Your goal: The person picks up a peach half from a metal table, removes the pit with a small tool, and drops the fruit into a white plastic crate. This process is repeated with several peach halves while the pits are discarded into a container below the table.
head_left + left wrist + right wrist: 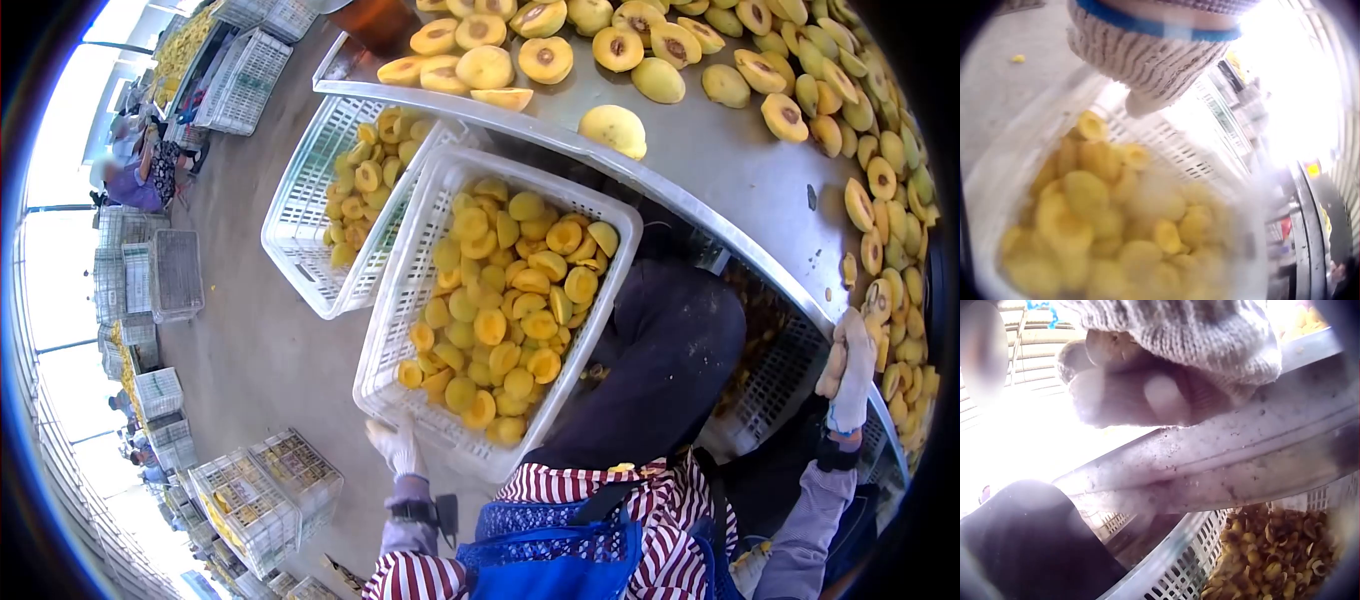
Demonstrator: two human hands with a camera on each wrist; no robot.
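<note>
A white crate (400, 300) full of halved yellow fruit (490, 325) stands tilted beside the person's legs. At its lower left corner, my gloved left hand (400, 447) grips the rim; in the left wrist view the glove (1147, 59) covers part of the rim, hiding most fingers. My gloved right hand (850, 370) rests at the metal table's edge (740, 225), beside halved fruit (882, 300). The right wrist view shows this hand (1166, 369) above the edge, its fingers loosely bent and darkened on the palm side, with no fruit visible in it.
Another crate (300, 220) of fruit stands behind the first. Under the table is a crate (1200, 540) of darker pieces. The person's knee (680, 320) lies between the crate and the table. Stacked crates (265, 500) stand on the floor at left, and people sit farther back.
</note>
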